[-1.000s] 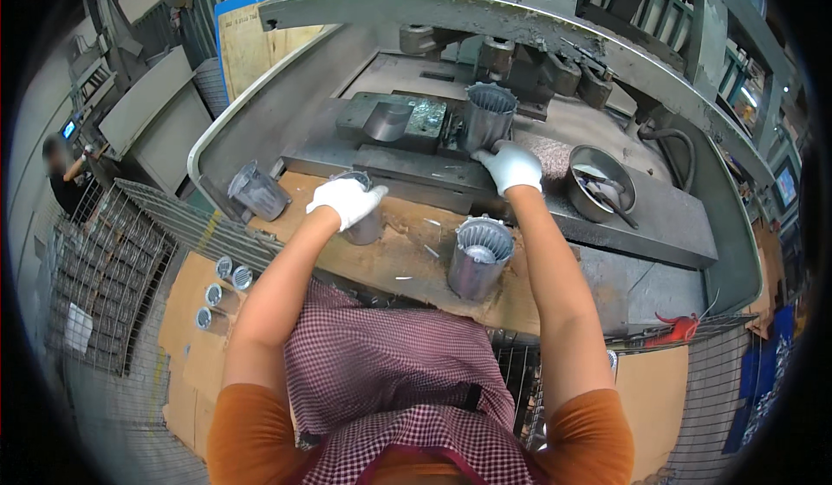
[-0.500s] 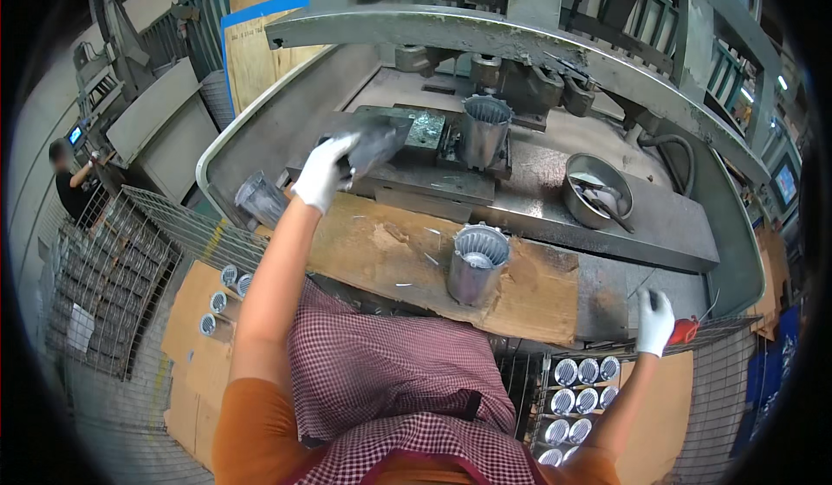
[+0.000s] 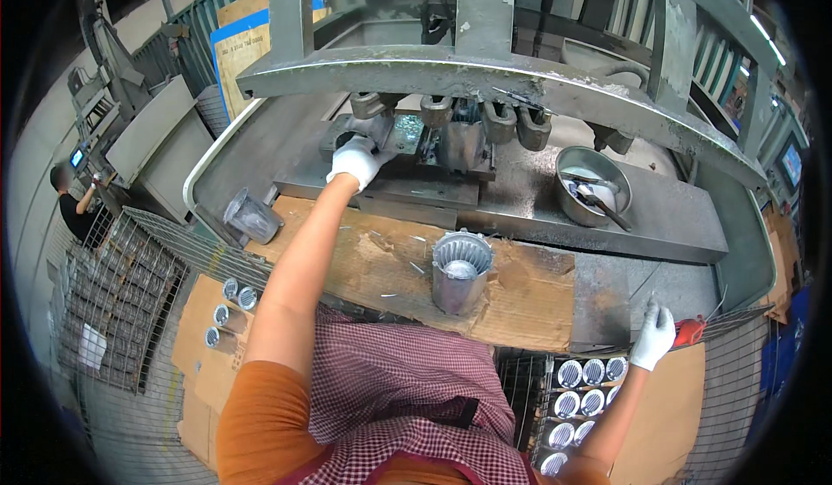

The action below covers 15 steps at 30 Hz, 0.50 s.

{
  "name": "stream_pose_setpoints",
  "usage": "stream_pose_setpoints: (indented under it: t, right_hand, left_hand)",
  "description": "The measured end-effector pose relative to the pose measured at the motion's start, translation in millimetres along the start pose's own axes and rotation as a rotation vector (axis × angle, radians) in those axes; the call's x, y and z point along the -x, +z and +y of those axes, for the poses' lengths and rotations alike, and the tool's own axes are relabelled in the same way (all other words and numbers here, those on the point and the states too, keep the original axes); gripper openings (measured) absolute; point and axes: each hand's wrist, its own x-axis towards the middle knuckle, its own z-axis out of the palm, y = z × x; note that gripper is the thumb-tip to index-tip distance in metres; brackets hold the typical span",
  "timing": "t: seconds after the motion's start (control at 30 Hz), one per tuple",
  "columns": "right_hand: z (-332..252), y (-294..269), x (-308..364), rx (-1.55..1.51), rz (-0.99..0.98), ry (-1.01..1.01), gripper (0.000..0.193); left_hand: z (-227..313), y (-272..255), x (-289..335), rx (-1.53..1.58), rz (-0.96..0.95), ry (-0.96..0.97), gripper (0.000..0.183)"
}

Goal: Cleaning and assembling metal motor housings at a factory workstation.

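My left hand [image 3: 354,162], in a white glove, reaches forward to the machine bed. Its fingers are closed at the dark open end of a grey metal housing [image 3: 374,126], which lies on its side and is partly hidden. Another metal housing [image 3: 464,147] stands to the right, partly behind the clamps. On the cardboard sheet [image 3: 381,255] in front of me stands an upright finned metal housing [image 3: 459,277]. My right hand [image 3: 653,338], also gloved, hangs at the right front edge with its fingers apart. A red object [image 3: 689,332] is beside it.
A metal bowl [image 3: 594,187] with tools inside sits on the bed at right. Another housing [image 3: 251,216] leans at the left. The heavy machine frame [image 3: 485,73] spans overhead. Several finished-looking housings [image 3: 568,404] stand in a wire crate at lower right. A person [image 3: 76,203] works far left.
My left hand has moved forward and right with the housing, bringing it to the block on the machine bed. My right hand stays near the right edge. The view has shifted slightly.
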Motion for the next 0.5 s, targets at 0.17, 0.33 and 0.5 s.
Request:
stream_pose_setpoints:
  t: [0.17,0.33,0.5]
  right_hand:
    - [-5.0,-0.8,-3.7,0.005,-0.001,-0.005,0.028]
    - [-25.5,-20.8,-2.1,0.181,0.353,-0.396,0.030]
    - [34.1,-36.0,-7.8,-0.127,0.575,0.270,0.063]
  left_hand:
    - [3.1,7.0,5.7,-0.068,0.174,-0.037,0.060]
    - [20.8,-8.4,49.5,0.036,0.271,-0.118,0.062]
    - [47.6,-4.0,140.9,0.633,-0.032,0.106,0.088]
